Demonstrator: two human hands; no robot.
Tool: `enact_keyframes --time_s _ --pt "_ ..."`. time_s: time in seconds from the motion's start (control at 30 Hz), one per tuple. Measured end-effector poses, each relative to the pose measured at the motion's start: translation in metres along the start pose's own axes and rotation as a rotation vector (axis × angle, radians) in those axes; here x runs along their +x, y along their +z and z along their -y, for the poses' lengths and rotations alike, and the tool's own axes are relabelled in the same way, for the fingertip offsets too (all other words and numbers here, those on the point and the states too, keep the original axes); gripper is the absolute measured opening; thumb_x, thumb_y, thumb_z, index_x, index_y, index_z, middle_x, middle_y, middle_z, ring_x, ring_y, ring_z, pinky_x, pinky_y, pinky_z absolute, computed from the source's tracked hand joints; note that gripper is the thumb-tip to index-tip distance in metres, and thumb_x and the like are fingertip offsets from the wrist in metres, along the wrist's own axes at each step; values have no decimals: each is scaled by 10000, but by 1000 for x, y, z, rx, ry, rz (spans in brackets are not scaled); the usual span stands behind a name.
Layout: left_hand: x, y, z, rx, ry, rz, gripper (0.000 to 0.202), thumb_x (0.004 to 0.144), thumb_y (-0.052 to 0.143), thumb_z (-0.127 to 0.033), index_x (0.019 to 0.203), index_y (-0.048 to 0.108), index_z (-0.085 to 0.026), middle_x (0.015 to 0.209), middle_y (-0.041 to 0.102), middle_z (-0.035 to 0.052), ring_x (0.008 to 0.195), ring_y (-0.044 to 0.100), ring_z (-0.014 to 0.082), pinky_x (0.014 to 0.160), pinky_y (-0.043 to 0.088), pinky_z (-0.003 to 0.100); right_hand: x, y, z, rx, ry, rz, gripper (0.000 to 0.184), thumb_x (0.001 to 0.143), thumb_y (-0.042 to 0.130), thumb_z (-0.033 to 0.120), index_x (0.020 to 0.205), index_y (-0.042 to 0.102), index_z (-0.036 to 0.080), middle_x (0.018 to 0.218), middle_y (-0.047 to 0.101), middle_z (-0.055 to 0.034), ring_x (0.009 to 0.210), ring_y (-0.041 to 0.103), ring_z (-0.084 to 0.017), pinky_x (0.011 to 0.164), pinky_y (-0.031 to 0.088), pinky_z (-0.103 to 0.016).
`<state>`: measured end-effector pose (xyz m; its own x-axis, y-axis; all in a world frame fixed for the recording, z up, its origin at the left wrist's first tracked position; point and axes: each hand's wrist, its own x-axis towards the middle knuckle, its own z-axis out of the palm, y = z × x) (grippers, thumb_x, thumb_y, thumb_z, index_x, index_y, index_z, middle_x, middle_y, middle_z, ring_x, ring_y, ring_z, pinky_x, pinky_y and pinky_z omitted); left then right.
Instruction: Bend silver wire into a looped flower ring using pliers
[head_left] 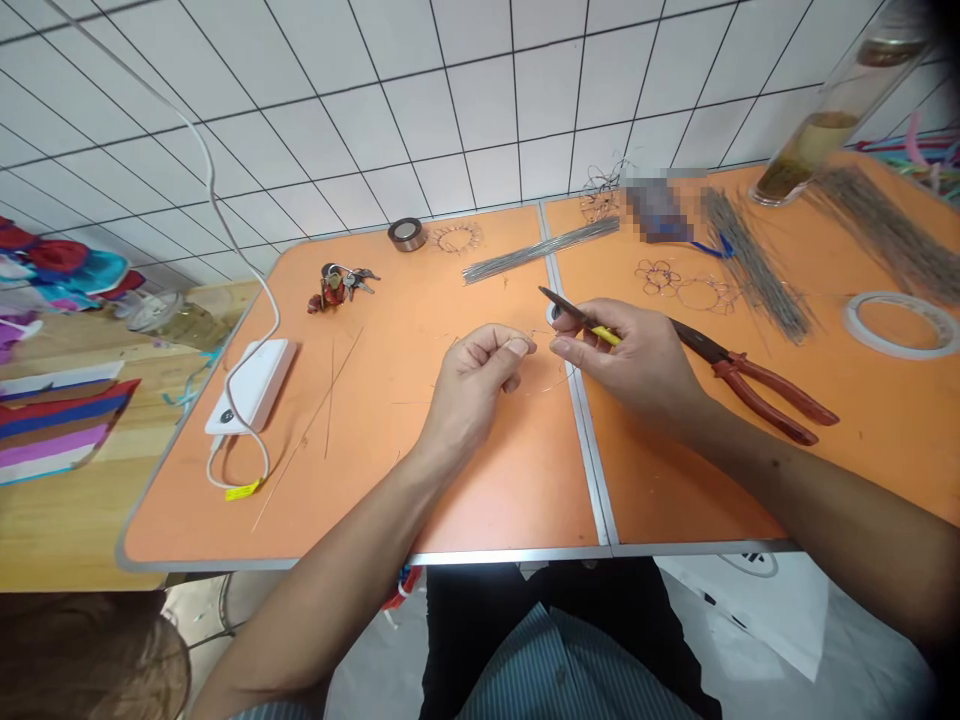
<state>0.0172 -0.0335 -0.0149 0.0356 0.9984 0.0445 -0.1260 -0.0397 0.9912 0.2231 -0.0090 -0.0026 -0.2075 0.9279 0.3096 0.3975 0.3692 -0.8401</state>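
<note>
My left hand (480,375) is closed in a pinch over the table, near its middle seam. A thin wire (553,384) curves from near its fingertips towards my right hand (637,355). My right hand is closed around a slim pointed tool (574,308) with a dark metal tip and a yellow grip; its exact kind is partly hidden by the fingers. The tip points up and left, above the space between my hands. Just beyond the right hand lie pliers (772,390) with red handles, their jaws partly behind the hand.
Wire bundles (540,250) lie at the back, beside flower-shaped wire loops (660,278). A tape roll (406,235), keys (341,285) and a white power bank (251,388) with a cable are left. A white ring roll (900,325) and glass bottle (806,150) stand right.
</note>
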Motion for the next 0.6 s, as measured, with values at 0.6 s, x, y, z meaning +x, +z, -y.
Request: enact_keyframes --time_s 0.6 --pt "0 -1 7 35 82 -7 193 955 785 -434 927 771 -244 862 671 12 687 495 134 672 479 299 3 -20 -4 -13 16 182 486 1074 633 645 956 811 208 898 778 -62 843 677 -225 735 470 -331"
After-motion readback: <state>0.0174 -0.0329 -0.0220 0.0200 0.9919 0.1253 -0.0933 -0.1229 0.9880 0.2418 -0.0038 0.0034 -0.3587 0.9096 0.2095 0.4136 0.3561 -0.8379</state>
